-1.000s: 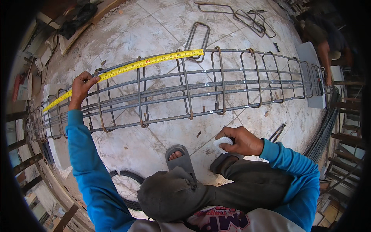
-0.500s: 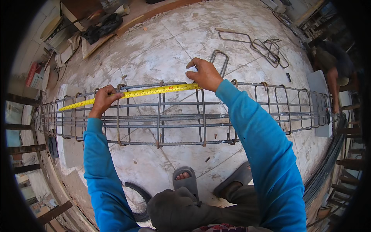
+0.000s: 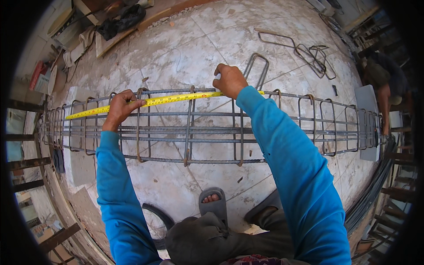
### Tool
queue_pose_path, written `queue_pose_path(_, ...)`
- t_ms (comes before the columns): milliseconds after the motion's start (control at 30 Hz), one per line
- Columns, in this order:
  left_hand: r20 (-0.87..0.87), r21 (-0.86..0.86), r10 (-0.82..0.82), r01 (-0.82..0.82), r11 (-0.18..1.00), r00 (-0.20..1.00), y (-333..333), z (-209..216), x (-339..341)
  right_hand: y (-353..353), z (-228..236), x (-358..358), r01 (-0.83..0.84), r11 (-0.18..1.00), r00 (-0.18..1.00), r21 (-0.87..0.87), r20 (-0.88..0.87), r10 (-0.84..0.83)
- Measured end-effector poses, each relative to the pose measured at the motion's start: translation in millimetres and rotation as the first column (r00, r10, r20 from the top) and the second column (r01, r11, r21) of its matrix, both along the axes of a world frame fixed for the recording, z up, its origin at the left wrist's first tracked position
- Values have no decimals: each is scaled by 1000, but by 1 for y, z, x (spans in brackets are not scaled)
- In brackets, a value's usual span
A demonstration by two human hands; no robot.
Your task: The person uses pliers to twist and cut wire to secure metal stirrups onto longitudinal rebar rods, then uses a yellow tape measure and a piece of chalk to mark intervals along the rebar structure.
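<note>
A yellow tape measure is stretched along the top far bar of a long rebar cage. My left hand pinches the tape between thumb and fingers, its free end reaching past the hand to the left. My right hand is closed above the tape farther right, holding a small white lump, mostly hidden by the fingers; its kind is unclear. A short stretch of tape shows beyond my right wrist. Beneath that wrist, the sleeve covers part of the cage.
Bent rebar stirrups lie on the far right floor; another stirrup leans near my right hand. Pale blocks support the cage ends. At far right a co-worker's arm reaches down. A coil of dark hose lies near my feet.
My right hand has shifted slightly left along the tape, and more tape shows to its right. The white lump is more covered by the fingers. My left hand keeps its pinch.
</note>
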State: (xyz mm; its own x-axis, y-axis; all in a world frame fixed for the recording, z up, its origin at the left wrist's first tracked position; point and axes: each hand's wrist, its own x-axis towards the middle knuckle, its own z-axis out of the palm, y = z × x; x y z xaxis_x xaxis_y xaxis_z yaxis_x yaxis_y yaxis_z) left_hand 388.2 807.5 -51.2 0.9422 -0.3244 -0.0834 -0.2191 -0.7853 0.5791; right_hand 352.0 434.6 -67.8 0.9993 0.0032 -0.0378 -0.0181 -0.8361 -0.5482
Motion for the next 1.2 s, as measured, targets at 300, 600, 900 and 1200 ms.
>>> queue_pose_path(300, 81, 7, -65, 64, 998, 995, 16, 9, -34, 11, 2, -25, 44, 998, 997, -54, 65, -41)
queue_pose_path(600, -52, -107, -86, 80, 991, 995, 17, 6, -57, -17, 49, -53, 166, 923, 984, 347, 0, -177)
queue_pose_path(900, -34, -144, -199, 193, 971, 979, 47, -11, -119, -58, 49, -124, 122, 938, 992, 324, -53, -111)
queue_pose_path(1200, -1, -119, -149, 148, 982, 989, 59, 1, -131, -45, 38, -131, 44, 931, 999, 362, -2, -47)
